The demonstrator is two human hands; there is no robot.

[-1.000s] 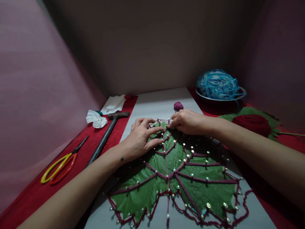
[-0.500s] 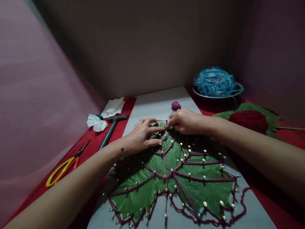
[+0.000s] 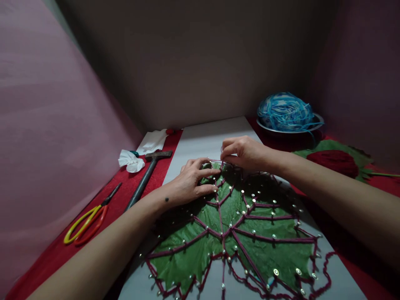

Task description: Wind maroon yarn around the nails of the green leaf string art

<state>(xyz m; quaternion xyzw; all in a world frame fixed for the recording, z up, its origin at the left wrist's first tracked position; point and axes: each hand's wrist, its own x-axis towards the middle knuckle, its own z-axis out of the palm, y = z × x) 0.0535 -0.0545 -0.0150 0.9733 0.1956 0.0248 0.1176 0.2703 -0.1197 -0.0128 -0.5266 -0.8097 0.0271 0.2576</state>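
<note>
A large green leaf (image 3: 259, 254) lies on a white board (image 3: 215, 129), with several nails standing along its veins and outline and purple-red yarn (image 3: 200, 233) strung between them. My left hand (image 3: 195, 181) rests near the leaf's far tip, fingers spread apart around the nails there. Just beyond it, my right hand (image 3: 245, 152) pinches a strand of the yarn between thumb and fingers at the far tip. A taut piece of strand runs from there toward my left fingertips. The ball of purple yarn is out of sight.
On the red cloth (image 3: 128, 221) at left lie a hammer (image 3: 143, 183), scissors (image 3: 93, 218) with yellow and red handles, and crumpled white paper (image 3: 131, 161). Blue yarn (image 3: 286, 111) sits in a metal bowl (image 3: 318, 121) at right, near a dark red yarn ball (image 3: 333, 162) on another leaf (image 3: 359, 152).
My right hand has shifted a little away from me, over the spot where the purple yarn ball was visible. My left hand stays on the leaf. The whole view has shifted slightly.
</note>
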